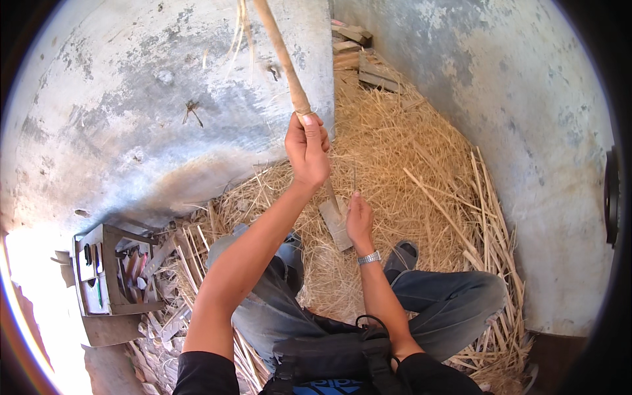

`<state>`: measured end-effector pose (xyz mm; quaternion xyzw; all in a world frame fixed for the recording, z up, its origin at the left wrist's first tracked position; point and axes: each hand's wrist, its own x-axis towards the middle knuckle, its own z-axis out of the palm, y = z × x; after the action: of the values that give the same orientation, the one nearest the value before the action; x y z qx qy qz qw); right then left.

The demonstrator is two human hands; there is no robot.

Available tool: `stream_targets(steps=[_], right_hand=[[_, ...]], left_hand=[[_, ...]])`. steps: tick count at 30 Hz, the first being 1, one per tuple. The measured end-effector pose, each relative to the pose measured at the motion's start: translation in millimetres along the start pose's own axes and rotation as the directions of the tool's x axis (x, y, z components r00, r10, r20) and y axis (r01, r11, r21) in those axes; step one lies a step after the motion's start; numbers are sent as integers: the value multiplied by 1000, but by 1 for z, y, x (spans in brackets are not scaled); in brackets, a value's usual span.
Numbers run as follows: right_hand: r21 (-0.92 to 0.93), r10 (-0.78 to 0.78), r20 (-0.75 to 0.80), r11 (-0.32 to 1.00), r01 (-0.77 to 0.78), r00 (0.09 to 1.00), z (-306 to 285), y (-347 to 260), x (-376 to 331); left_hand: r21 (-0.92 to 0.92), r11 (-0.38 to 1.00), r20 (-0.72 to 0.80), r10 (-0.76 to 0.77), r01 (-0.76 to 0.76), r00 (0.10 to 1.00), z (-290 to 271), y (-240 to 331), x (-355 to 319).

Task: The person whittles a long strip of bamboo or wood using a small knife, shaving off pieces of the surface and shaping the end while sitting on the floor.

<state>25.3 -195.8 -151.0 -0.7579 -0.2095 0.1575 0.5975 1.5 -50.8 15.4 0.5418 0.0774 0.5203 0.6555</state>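
My left hand (307, 150), arm stretched forward, is closed around a long pale bamboo pole (280, 49) just below one of its nodes. The pole rises toward the top edge, where thin peeled strands (241, 29) hang beside it. Its lower part slants down from my fist to a flat greyish board (337, 227) between my legs. Lower and to the right, my right hand (359, 220) is closed with the thumb up. A thin, dark, blade-like tool (355, 176) sticks up from it, seen nearly edge-on; its handle is hidden in my fingers.
Straw-like shavings (395, 151) cover the floor around my feet. Long split strips (490, 210) lie along the right wall. A small wooden stand (108, 270) with tools and scraps is at the left. Wood blocks (375, 72) lie in the far corner between the plastered walls.
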Motion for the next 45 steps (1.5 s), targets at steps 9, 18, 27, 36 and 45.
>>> stream_targets(steps=[9,18,27,36,45], right_hand=[[-72,-156,-66,986,151,985,35,27,-25],[-217,584,111,804,-554,804,10,180,-17],[97,-160,-19,982,161,987,28,29,3],[-107,409,167,912,-396,897,21,124,-21],[-283,32,192,959,24,981,43,72,-26]], left_hand=[[87,996,-82,24,-16,996,-18,-7,7],[55,998,-45,3,-1,999,-2,-7,-1],[-32,999,15,-40,40,999,-8,-9,1],[-58,998,26,-20,21,999,-3,-5,-4],[0,999,-24,-54,54,998,-23,-3,-1]])
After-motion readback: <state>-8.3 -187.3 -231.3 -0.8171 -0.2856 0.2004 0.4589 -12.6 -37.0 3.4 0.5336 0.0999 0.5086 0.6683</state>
